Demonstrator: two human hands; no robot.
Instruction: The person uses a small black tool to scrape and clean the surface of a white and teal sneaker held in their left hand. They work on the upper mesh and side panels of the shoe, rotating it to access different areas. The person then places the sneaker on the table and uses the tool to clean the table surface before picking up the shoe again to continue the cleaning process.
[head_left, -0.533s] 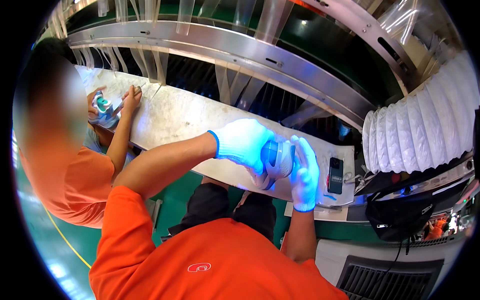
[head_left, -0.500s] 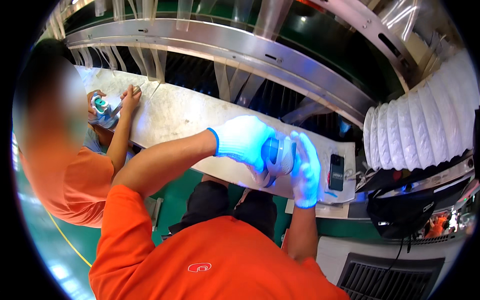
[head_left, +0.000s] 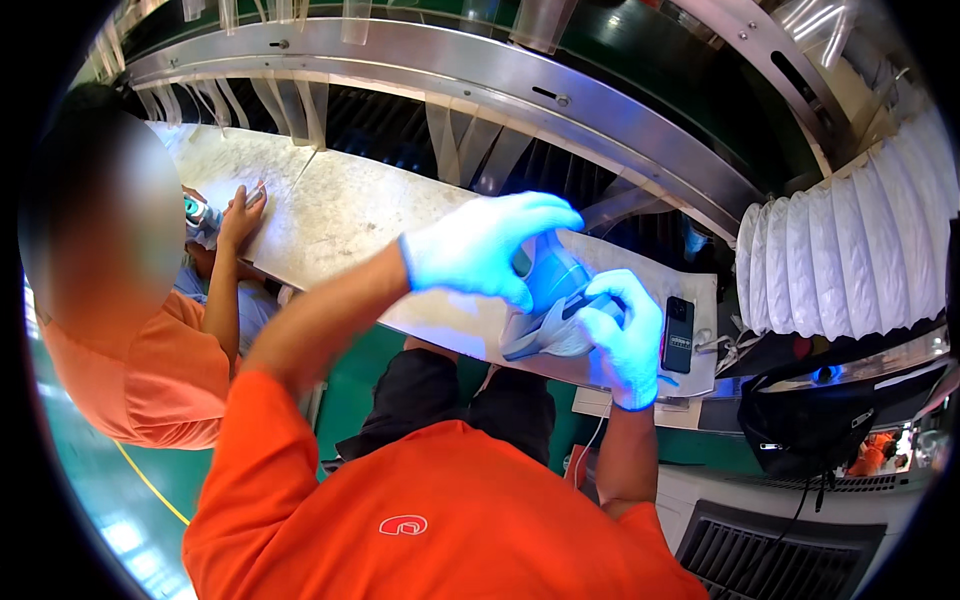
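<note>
Over the front edge of the white bench point(head_left: 350, 215), a pale grey-blue shoe point(head_left: 548, 338) lies tilted between my hands under blue light. My left hand point(head_left: 475, 248), in a white knit glove, arches over its opening with thumb and fingers spread apart. A smooth blue surface point(head_left: 558, 272) shows inside that opening; what it belongs to I cannot make out. My right hand point(head_left: 630, 335), gloved the same way, pinches the shoe's upper edge between thumb and fingers.
A phone point(head_left: 678, 335) lies right of my right hand, near a white ribbed hose point(head_left: 835, 250) and a black bag point(head_left: 805, 415). Clear plastic strips point(head_left: 450, 140) hang under the metal rail point(head_left: 420, 62). At left, a co-worker's hand point(head_left: 242, 215) holds a small tool.
My left hand has lifted off the shoe and opened its fingers. My right hand has gone from lying flat along the shoe to pinching its edge. The shoe has turned and tilted.
</note>
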